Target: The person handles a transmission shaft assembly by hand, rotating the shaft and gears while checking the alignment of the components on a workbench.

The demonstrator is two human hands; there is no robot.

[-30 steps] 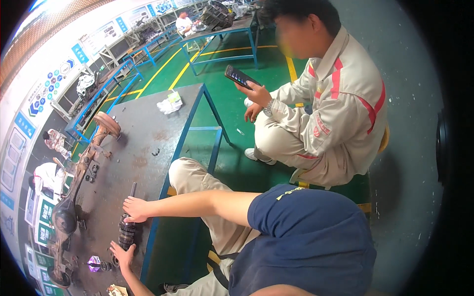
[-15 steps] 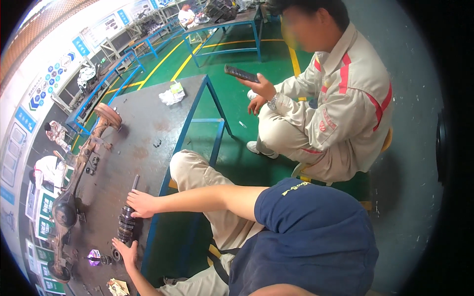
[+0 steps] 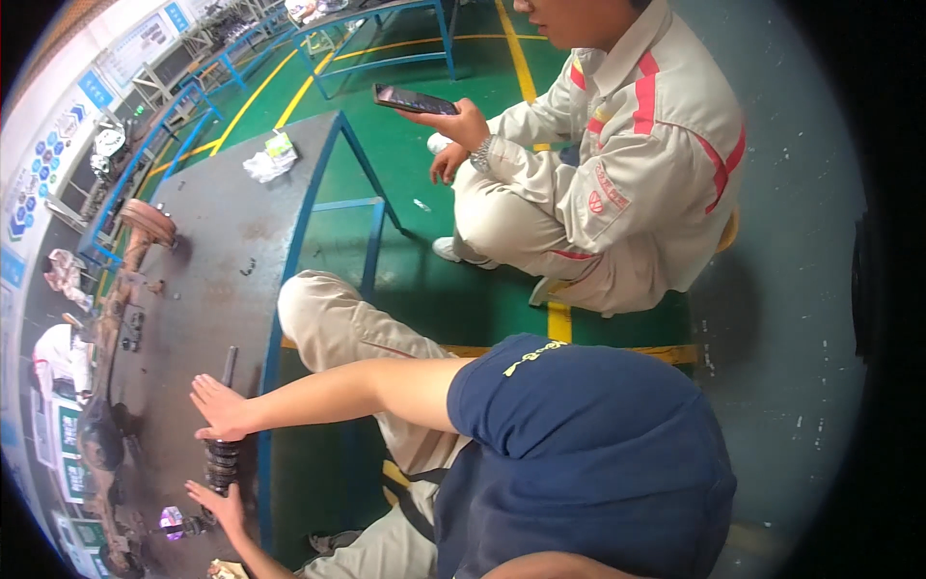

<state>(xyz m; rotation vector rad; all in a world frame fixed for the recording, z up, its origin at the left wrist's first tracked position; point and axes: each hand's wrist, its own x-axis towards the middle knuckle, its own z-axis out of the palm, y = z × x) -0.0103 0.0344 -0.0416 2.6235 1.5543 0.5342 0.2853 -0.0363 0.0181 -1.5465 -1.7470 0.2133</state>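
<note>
A dark gear shaft (image 3: 222, 466), a stack of ringed gears with a thin metal end, lies on the metal workbench (image 3: 217, 217) near its edge. My right hand (image 3: 222, 408) is over the thin-ended side of the stack, fingers stretched out and thumb apart, gripping nothing. Beside the stack's other end is my left hand (image 3: 226, 504), its fingers extended and spread. Whether either palm touches the gears cannot be made out. A small purple-and-white item (image 3: 172, 522) sits close to my left hand, along with dark ring-shaped parts partly hidden by it.
A rusty vehicle axle (image 3: 99, 439) with a brake drum (image 3: 149, 223) runs along the bench's far side. Crumpled white plastic (image 3: 270, 162) lies at the bench end. A seated co-worker (image 3: 617, 183) in beige holds a phone (image 3: 415, 99). Yellowish paper (image 3: 228, 570) is at the lower edge.
The whole view has shifted, moving the scene left. My right hand's fingers, earlier bent over the shaft's end, are now straightened and lifted off. My left hand stays beside the gears.
</note>
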